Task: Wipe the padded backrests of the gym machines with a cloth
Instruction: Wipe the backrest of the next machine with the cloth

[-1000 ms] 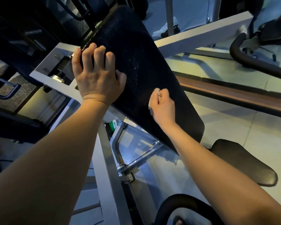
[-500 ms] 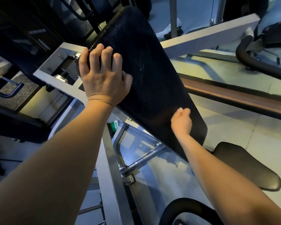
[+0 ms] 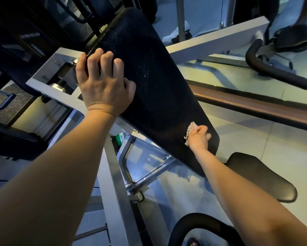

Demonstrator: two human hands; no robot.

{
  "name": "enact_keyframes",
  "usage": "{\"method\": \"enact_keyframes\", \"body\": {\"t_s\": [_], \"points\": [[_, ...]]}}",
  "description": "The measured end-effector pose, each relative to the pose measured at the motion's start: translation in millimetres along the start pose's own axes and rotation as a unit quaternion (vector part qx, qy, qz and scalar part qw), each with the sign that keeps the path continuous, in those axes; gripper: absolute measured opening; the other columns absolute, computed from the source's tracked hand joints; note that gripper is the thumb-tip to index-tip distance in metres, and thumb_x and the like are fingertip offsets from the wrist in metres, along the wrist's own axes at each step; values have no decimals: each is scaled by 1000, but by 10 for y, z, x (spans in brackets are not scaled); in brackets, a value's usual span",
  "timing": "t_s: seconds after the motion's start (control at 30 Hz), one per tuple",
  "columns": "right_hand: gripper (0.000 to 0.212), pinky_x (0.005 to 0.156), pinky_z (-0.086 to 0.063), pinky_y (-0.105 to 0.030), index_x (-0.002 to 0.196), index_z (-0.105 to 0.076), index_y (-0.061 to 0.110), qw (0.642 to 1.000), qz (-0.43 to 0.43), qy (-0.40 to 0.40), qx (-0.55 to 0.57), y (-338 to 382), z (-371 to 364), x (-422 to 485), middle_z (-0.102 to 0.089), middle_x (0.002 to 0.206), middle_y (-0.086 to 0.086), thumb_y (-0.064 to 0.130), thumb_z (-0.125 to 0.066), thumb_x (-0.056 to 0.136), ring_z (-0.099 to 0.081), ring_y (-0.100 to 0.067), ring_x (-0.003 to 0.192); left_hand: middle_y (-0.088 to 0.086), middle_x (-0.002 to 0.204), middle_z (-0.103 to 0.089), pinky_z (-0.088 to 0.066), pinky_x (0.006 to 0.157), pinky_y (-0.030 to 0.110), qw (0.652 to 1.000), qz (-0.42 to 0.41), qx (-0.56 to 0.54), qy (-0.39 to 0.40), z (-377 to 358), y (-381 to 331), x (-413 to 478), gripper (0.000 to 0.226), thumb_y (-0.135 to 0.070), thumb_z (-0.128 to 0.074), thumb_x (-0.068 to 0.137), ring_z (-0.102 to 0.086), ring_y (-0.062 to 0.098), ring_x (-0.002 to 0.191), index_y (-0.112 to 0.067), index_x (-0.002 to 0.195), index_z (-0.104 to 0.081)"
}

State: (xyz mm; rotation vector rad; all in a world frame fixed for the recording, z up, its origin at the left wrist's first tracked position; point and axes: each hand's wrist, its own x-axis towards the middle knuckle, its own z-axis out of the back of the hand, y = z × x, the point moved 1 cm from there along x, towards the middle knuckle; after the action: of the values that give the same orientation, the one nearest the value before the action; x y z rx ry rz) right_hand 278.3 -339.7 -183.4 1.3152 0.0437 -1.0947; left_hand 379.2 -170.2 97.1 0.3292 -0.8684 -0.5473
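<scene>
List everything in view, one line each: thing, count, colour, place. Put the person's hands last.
backrest pad: 1, black, tilted, centre of view
cloth: 1, pale beige, on the pad's lower end, in the right hand
seat pad: 1, black, lower right, below the backrest
machine frame: 1, grey metal, beneath and left of the backrest
handle bar: 1, black with a silver end cap, upper right
green item: 1, small, inside the frame under the backrest; too small to identify
floor: pale tiles, right side
left hand: 1, fingers bent over the backrest's upper left edge
right hand: 1, grips the cloth against the backrest's lower end
</scene>
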Motion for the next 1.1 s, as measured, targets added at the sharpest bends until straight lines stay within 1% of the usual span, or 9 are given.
{"method": "enact_keyframes", "body": {"t_s": [0.1,0.23,0.4,0.53,0.7,0.83,0.9,1.0,1.1], "points": [[35,72,-39,-35,112,-45,14,994,104,-25,-3,35,-45,-79,-55,106,-7,46,-31,108,-57,-25,86,12,127,-55,-27,116,56,1000,-1,-4,4,4,1,1,34,-36,-44,89,-46,36,130,-10,111,-50],[33,74,-42,-34,111,-43,14,987,159,-10,0,-76,-62,-74,-62,103,-7,46,-36,107,-63,-26,91,11,126,-57,-28,116,55,1000,-1,2,-7,-11,6,4,35,-36,-46,87,-48,36,129,-10,110,-53],[35,87,-42,-41,120,-38,10,995,-35,-75,57,-137,13,198,-64,109,-17,41,-30,109,-62,-37,107,11,125,-59,-29,115,55,1000,-5,4,-23,-34,10,2,34,-35,-46,87,-50,35,128,-10,109,-56],[27,94,-44,-43,124,-37,9,999,-29,-42,20,27,-117,126,-64,120,-16,29,-41,105,-60,-40,114,11,123,-60,-29,115,55,1000,-9,6,-28,-44,5,-2,34,-35,-47,86,-51,35,127,-11,108,-57],[26,70,-32,-36,109,-44,4,977,198,-79,8,609,-166,-360,-67,105,-22,29,-37,108,-64,-41,97,10,125,-59,-29,116,55,1000,-5,7,-23,-42,0,-8,34,-35,-47,87,-50,35,129,-10,109,-55],[17,60,-34,-34,101,-45,6,894,447,-25,-5,868,-227,-802,-61,89,-11,23,-48,104,-60,-32,75,11,127,-56,-26,117,54,1000,2,-3,-4,-4,2,-5,34,-35,-46,88,-46,35,130,-11,110,-53],[17,61,-36,-35,96,-44,19,919,391,-46,-29,726,-206,-633,-61,91,-7,32,-43,107,-62,-35,80,12,128,-55,-25,117,54,1000,3,-10,-1,8,-1,-4,34,-35,-46,89,-45,35,131,-10,110,-52],[34,68,-37,-38,102,-41,16,986,151,-67,-16,306,-115,-349,-68,102,-18,45,-27,109,-65,-40,97,12,128,-55,-26,117,55,1000,2,-12,1,-3,5,-13,34,-36,-46,89,-45,35,131,-11,111,-52],[33,71,-39,-37,112,-42,6,991,107,-77,-12,203,-125,-371,-68,108,-23,37,-32,108,-65,-43,103,13,129,-54,-26,117,56,1000,0,-9,9,-4,5,-15,35,-36,-45,90,-44,36,132,-10,112,-51]]}}
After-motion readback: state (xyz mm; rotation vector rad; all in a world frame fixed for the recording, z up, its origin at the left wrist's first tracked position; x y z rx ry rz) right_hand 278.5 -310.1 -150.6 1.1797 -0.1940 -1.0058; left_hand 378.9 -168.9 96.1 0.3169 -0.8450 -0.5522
